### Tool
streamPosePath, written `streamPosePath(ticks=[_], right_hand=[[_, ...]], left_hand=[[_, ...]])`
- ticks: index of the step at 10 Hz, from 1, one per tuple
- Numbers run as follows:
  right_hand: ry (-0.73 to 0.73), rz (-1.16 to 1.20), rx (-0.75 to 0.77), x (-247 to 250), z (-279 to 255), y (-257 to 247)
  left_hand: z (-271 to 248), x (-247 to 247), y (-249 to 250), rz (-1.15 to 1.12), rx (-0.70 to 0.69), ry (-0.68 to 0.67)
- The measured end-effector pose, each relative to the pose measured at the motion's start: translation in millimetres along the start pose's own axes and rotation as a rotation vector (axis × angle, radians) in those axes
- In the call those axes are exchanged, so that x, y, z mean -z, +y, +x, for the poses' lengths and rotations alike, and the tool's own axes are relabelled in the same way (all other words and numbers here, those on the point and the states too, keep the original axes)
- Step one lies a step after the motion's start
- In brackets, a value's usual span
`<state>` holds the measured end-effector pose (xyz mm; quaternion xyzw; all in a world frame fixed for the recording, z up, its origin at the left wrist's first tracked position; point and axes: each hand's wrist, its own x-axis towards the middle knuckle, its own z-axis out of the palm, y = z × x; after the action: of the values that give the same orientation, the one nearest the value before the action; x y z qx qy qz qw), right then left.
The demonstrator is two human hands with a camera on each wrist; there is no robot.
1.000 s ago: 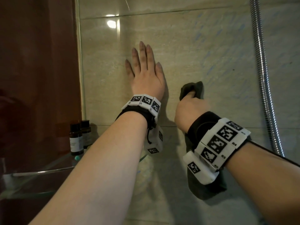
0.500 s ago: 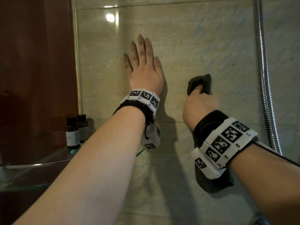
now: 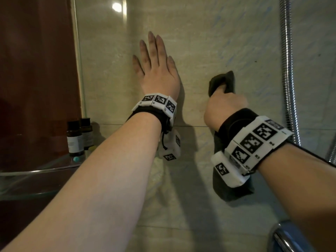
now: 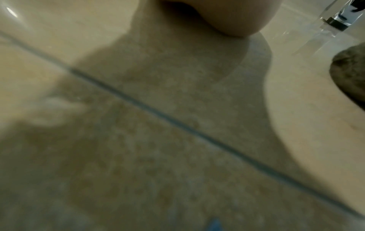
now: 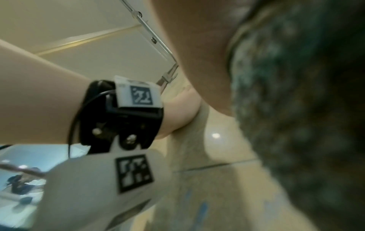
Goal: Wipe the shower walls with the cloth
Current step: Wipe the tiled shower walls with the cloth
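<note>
Two hands meet the wall (image 3: 209, 42), and only your right hand (image 3: 224, 104) has the cloth (image 3: 222, 81). Its fingers are curled round the bunched upper end, pressing that wad against the tile, while the rest of the cloth hangs straight down under your wrist, so its long axis runs up and down the wall. Taking the hose (image 3: 289, 70) as the mark, the cloth sits to its left, near but apart from it, and your left hand (image 3: 158, 70) lies further left again, palm flat on the tile with the fingers straight and only slightly spread, holding nothing. The left wrist view shows just the heel of that hand on the tile and the cloth's edge at the right. I judge the wiping stroke belongs to the right hand: unwiped tile lies between the wad and the hose and also above it, so mind the hose when you sweep that way.
</note>
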<state>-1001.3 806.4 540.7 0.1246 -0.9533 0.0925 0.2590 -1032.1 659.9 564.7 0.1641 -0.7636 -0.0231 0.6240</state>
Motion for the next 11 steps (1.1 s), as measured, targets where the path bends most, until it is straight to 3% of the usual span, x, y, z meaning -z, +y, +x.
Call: streamPosePath(ticks=[2, 5, 8, 11], right_hand=[[-0.058, -0.045, -0.054, -9, 2, 5], [-0.084, -0.031, 0.015, -24, -4, -26], [0.007, -0.016, -0.043, 1, 7, 9], [-0.120, -0.191, -0.075, -18, -7, 16]], left_hand=[[-1, 0, -1, -0.005, -0.004, -0.001], [-2, -1, 0, 0.001, -0.005, 0.016], [0, -3, -3, 0.001, -0.009, 0.012], [-1, 0, -1, 0.038, -0.001, 0.005]])
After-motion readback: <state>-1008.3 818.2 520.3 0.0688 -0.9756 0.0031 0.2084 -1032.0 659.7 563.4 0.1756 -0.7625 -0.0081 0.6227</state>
